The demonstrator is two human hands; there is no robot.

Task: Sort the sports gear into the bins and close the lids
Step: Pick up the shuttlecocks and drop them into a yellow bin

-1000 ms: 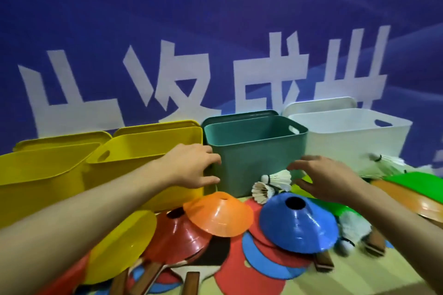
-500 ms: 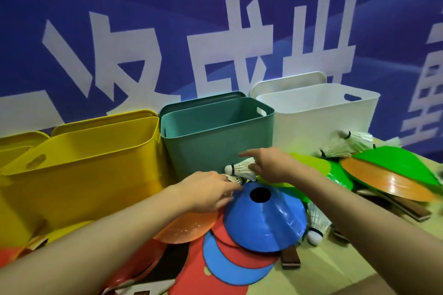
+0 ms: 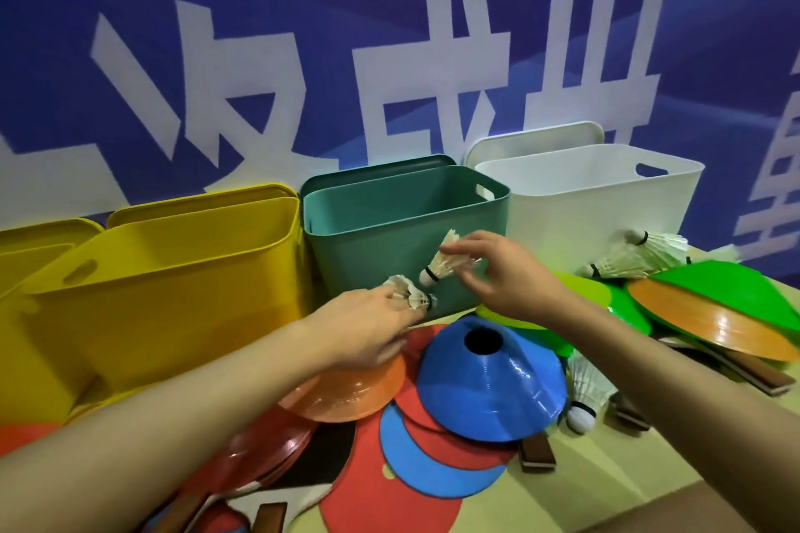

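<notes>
Far left, yellow bin (image 3: 173,286) with no lid on it, a second yellow bin (image 3: 26,249) cut off at the frame edge. Orange cone (image 3: 346,392) lies flat on the table (image 3: 627,485), partly under the left hand (image 3: 363,329). Left hand fingers curled, pinching a shuttlecock (image 3: 409,294) by its feathers, low in front of the teal bin (image 3: 402,238). Teal bin uncovered, its lid standing behind it. Blue cone (image 3: 493,389) sits just in front, hole up, over red and blue paddles (image 3: 415,467). Right hand (image 3: 502,277) pinches a second shuttlecock (image 3: 446,264) at the feather end, cork pointing down-left, against the teal bin's front wall, just below the rim. White bin (image 3: 593,203) to the right, uncovered, lid behind. Two loose shuttlecocks (image 3: 636,255) rest at its base; another one (image 3: 584,394) lies on the table right of the blue cone. Green cones (image 3: 714,286) and an orange cone (image 3: 710,329) stacked far right.
</notes>
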